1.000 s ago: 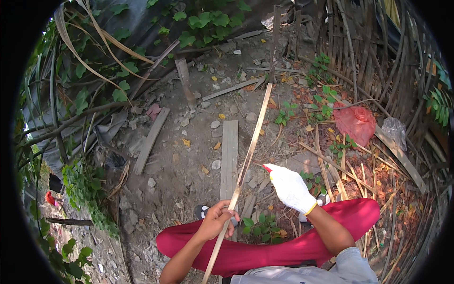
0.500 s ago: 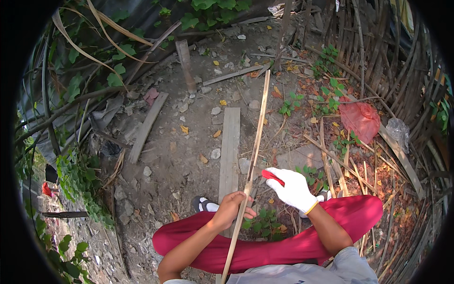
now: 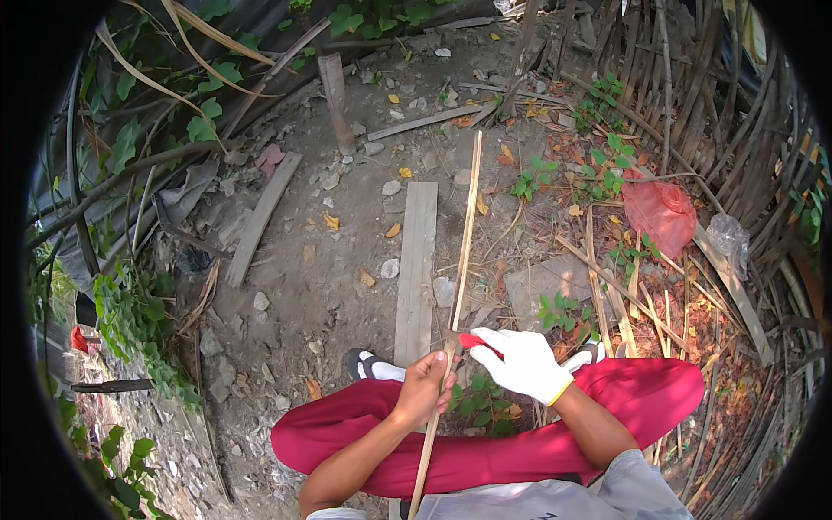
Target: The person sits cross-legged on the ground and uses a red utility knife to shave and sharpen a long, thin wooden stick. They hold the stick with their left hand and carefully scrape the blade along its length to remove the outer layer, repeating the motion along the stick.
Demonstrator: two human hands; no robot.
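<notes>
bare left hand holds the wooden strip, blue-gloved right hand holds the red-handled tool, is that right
Not blue: the head view shows a white glove. The bare left hand holds the wooden strip, the gloved right hand the red-handled tool.

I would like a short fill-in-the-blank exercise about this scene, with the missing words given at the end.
1. The bare hand gripping the long wooden strip is the person's ____ one.
2. The right hand wears a glove that is mostly ____.
3. The tool in it has a ____ handle.
4. In the picture, the clear plastic bag lies to the ____ of the red plastic bag.

Missing words: left; white; red; right.
</notes>
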